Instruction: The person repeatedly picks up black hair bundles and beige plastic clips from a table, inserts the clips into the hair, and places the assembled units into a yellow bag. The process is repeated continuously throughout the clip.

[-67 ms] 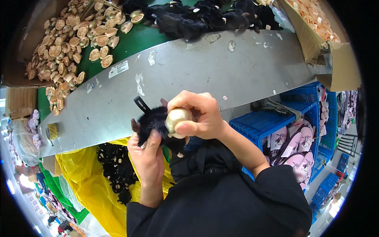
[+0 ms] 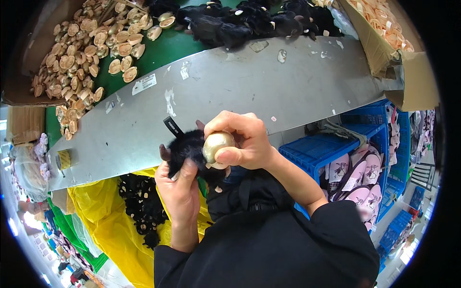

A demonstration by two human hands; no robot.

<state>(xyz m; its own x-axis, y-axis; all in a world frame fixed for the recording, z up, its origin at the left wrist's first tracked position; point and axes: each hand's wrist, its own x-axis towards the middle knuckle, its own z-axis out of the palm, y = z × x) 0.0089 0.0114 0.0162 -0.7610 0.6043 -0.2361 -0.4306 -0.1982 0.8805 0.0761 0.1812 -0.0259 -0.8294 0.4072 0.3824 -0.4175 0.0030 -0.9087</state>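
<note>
My left hand [image 2: 180, 185] is closed on a small black plush toy [image 2: 186, 150], thumb pressed into its fur. A black ribbon tag [image 2: 170, 126] sticks up from the toy, and small brown ears or horns show at its edges. In my right hand [image 2: 247, 139] is a shiny gold rounded shell [image 2: 217, 147], gripped between thumb and fingers and held up against the toy's right side. The shell's face toward the toy is hidden, so I cannot tell how the two are joined.
Many gold shell pieces [image 2: 91, 50] spill from a carton at upper left. Black plush toys [image 2: 240, 24] lie across the metal table [image 2: 216, 91]. A yellow bag [image 2: 105, 225] holds more below. Blue crates [image 2: 317, 149] with pink slippers stand right; a carton [image 2: 418, 79] of peach-coloured parts sits upper right.
The gold shell and my right thumb have shifted very slightly to the right. Otherwise both hands hold their places.
</note>
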